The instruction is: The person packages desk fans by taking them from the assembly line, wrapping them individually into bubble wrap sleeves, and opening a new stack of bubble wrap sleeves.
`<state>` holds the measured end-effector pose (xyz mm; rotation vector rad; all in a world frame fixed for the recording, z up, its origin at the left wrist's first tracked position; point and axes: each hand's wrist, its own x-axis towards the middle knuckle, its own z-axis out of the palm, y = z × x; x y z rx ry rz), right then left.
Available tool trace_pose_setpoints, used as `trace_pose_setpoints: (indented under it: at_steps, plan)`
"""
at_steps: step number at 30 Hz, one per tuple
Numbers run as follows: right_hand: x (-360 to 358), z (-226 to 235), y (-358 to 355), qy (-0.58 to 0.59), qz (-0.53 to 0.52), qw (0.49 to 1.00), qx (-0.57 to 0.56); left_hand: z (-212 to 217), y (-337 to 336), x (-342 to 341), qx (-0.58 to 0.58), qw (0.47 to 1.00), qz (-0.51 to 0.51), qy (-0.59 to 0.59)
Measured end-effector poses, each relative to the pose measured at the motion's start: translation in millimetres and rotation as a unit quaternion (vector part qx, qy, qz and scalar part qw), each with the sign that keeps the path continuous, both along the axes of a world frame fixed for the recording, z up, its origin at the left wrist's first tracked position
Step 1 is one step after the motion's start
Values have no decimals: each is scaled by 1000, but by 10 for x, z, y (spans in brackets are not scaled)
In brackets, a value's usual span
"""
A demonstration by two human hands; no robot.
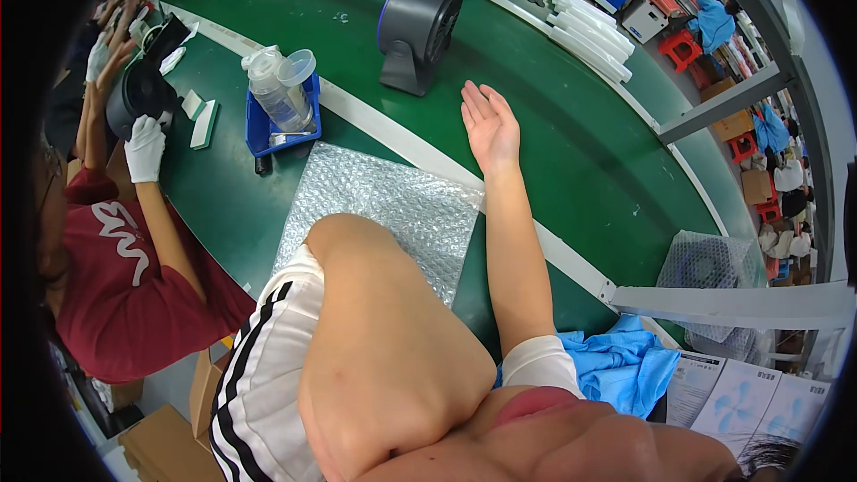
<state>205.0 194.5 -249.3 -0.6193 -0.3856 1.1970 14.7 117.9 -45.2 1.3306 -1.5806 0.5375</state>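
My right hand [493, 129] lies palm up over the green belt, fingers stretched out and holding nothing. Just beyond its fingertips stands a dark grey desk fan [412, 27] on its bracket foot, turned partly sideways. My left arm [375, 303] is bent, its elbow over a clear bubble-wrap sheet or bag [393, 187]; the left hand itself is out of view. The bubble wrap lies flat on the green table in front of me, with its near part hidden by that arm.
Left of the bubble wrap, a blue bin [261, 132] holds clear plastic bottles. A co-worker's white-gloved hand [145, 150] touches a black fan part [138, 98]. White rolled sleeves [589, 36] lie far right; a bubble-wrapped fan [705, 261] sits near a grey metal frame [732, 305].
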Motion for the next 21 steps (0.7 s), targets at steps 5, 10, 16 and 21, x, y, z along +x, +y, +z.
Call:
trace_pose_setpoints:
  at_steps: [5,10,16,21]
  plan:
    - [4,0,19,-4,5,1000,7,-9,2,7,-5,1000,4,9]
    - [24,-18,15,5,7,1000,5,-24,-12,35,-9,1000,4,17]
    - [0,-1,19,6,10,1000,4,-27,-21,-4,-10,1000,6,17]
    - [20,-14,15,10,10,1000,6,-26,-18,28,-3,1000,4,18]
